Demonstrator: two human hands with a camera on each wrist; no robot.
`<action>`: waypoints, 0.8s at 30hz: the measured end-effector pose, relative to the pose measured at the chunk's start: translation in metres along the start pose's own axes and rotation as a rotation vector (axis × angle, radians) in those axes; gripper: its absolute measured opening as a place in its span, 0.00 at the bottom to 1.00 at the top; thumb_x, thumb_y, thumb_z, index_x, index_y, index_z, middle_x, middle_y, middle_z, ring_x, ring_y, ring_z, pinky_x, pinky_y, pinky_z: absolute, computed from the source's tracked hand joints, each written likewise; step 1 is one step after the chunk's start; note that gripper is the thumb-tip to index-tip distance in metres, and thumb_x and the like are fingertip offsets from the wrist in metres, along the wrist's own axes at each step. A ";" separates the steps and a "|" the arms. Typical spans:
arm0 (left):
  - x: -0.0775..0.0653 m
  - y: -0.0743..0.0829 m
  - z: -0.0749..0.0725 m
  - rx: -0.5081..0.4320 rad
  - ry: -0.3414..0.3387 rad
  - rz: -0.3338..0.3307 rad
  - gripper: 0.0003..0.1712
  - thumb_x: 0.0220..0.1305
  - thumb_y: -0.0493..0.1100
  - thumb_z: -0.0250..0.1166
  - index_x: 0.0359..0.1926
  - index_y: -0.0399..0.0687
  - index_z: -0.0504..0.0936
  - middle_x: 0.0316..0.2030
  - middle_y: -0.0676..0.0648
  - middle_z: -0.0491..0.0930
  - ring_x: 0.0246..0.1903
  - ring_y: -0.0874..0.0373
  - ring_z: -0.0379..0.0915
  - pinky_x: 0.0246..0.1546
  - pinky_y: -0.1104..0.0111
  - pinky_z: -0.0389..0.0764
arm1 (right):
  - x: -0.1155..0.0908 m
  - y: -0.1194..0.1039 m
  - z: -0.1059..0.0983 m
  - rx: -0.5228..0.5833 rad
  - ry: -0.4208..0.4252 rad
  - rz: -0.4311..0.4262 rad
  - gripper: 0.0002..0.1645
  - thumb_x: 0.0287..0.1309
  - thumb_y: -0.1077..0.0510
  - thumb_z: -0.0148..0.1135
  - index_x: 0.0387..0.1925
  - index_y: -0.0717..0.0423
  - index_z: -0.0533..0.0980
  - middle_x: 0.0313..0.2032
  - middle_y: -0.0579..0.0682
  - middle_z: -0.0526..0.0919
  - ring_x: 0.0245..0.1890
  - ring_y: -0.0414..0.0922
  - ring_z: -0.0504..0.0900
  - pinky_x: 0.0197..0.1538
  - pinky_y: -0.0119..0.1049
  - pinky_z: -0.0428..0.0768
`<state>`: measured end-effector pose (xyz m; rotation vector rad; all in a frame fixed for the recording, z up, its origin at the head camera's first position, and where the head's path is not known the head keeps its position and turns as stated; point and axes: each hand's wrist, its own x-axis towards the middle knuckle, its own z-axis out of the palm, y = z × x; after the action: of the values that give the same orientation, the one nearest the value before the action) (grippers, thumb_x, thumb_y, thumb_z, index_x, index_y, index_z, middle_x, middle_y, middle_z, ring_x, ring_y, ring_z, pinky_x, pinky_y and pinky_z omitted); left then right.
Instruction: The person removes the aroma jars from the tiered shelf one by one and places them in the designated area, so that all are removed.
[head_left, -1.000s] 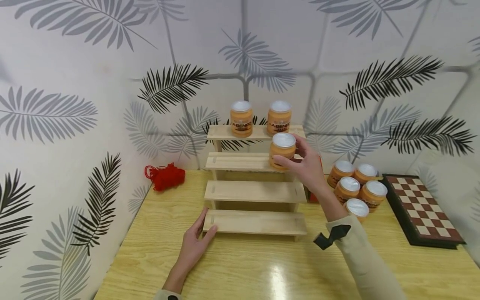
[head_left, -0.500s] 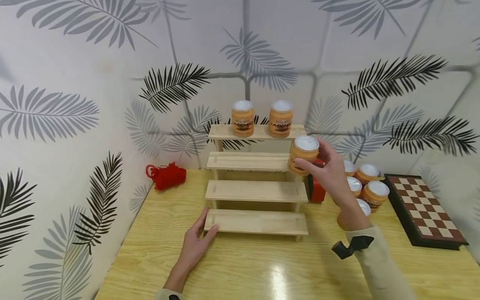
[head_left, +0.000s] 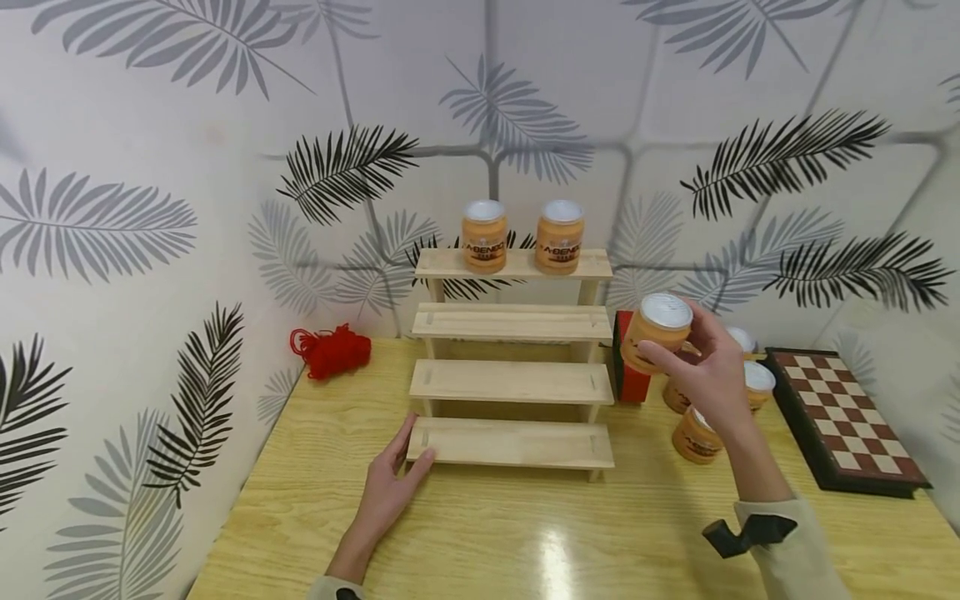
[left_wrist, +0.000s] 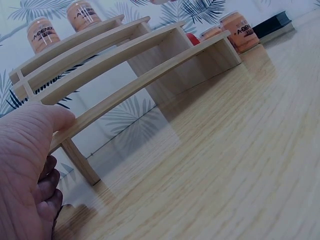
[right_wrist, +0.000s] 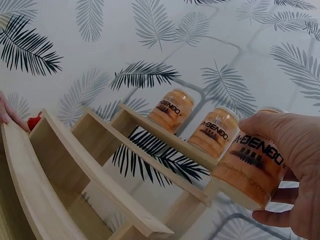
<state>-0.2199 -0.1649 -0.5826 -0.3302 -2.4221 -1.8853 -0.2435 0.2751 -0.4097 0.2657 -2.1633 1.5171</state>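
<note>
My right hand (head_left: 716, 367) holds an orange jar (head_left: 656, 337) with a silvery lid, lifted and slightly tilted to the right of the stepped wooden shelf (head_left: 510, 381). In the right wrist view, thumb and fingers wrap the sides of this jar (right_wrist: 250, 167), its dark lettering facing the camera. At the left end of the lowest step, my left hand (head_left: 390, 479) grips the board; the left wrist view has its thumb (left_wrist: 62, 118) on top and the other fingers curled below. Two matching jars, one left (head_left: 484, 237) and one right (head_left: 559, 239), stand upright on the top step.
More orange jars (head_left: 697, 437) stand on the table right of the shelf, partly hidden by my right hand. A red and black box (head_left: 633, 385) is beside the shelf. A checkered board (head_left: 847, 417) lies far right, red yarn (head_left: 333, 353) at back left.
My right hand has carried the jar rightward and a little down, from in front of the second step to beside the shelf, over the other jars. The left hand has stayed in place.
</note>
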 end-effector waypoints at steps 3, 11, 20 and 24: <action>0.000 0.001 0.000 0.006 -0.001 -0.003 0.43 0.76 0.49 0.66 0.83 0.48 0.56 0.81 0.45 0.55 0.78 0.55 0.52 0.75 0.53 0.58 | -0.009 0.005 -0.009 -0.040 0.042 -0.007 0.41 0.59 0.67 0.76 0.72 0.52 0.73 0.53 0.38 0.83 0.48 0.35 0.84 0.48 0.22 0.83; -0.002 0.002 0.001 0.002 0.007 -0.028 0.44 0.75 0.49 0.67 0.83 0.49 0.56 0.81 0.47 0.55 0.78 0.56 0.53 0.75 0.54 0.58 | -0.029 0.016 -0.039 -0.093 0.123 0.011 0.41 0.56 0.69 0.77 0.70 0.55 0.75 0.49 0.39 0.84 0.44 0.36 0.84 0.45 0.19 0.82; -0.001 0.001 0.001 0.014 0.016 -0.028 0.43 0.75 0.51 0.67 0.83 0.52 0.58 0.80 0.49 0.55 0.78 0.51 0.53 0.75 0.50 0.59 | -0.052 0.031 -0.070 -0.067 0.237 0.071 0.42 0.54 0.76 0.74 0.70 0.58 0.74 0.52 0.42 0.84 0.47 0.36 0.84 0.45 0.19 0.82; 0.000 0.000 0.001 0.015 0.014 -0.025 0.43 0.75 0.51 0.66 0.83 0.51 0.58 0.81 0.49 0.55 0.78 0.51 0.53 0.75 0.50 0.59 | -0.062 0.035 -0.083 -0.053 0.294 0.114 0.41 0.53 0.77 0.74 0.69 0.58 0.75 0.53 0.44 0.84 0.48 0.36 0.84 0.46 0.18 0.82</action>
<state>-0.2198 -0.1639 -0.5831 -0.2863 -2.4416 -1.8723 -0.1820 0.3577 -0.4471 -0.0954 -2.0079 1.4539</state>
